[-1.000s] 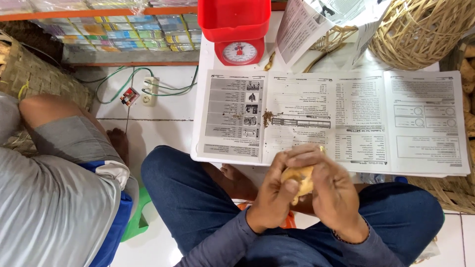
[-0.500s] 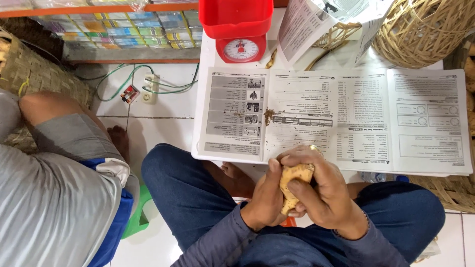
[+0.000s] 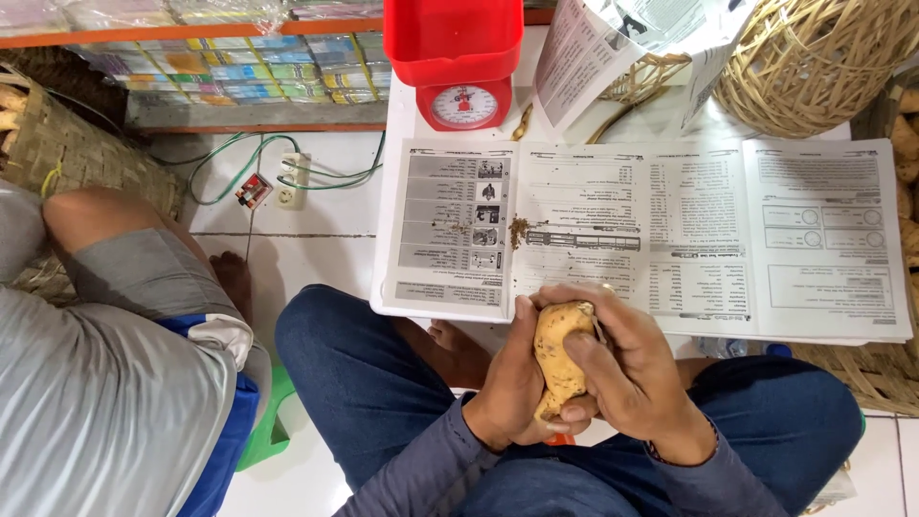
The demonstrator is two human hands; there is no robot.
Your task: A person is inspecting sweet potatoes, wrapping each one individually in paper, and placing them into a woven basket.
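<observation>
Largest in view is the sheet of printed paper (image 3: 708, 230) spread flat over a white board, filling the space from twelve to three o'clock of the hands, with a small smear of brown dirt near its centre fold. At nine o'clock sits another person in a grey shirt (image 3: 96, 402), one bare knee raised. A woven basket (image 3: 814, 57) stands at one o'clock, and a red kitchen scale (image 3: 459, 67) with a round dial at eleven o'clock. Below the paper, over the person's blue-trousered lap, both hands meet around a pale yellow-brown tuber (image 3: 558, 359), knobbly and oblong, standing nearly upright with its blunt end at twelve o'clock and its narrower end at six. Its skin is matte and sandy, with darker patches low down. The left hand (image 3: 507, 383) cups it from nine o'clock, thumb up along its side and fingers wrapped behind, firmly closed on it. The right hand (image 3: 632, 383) clasps it from three o'clock, fingers curled across the front and lower part, likewise closed on it. Against the picture from a second ago, the tuber was then mostly buried sideways between the fists; now it is turned more upright and far more of its surface shows, while the paper, scale and basket lie unchanged.
</observation>
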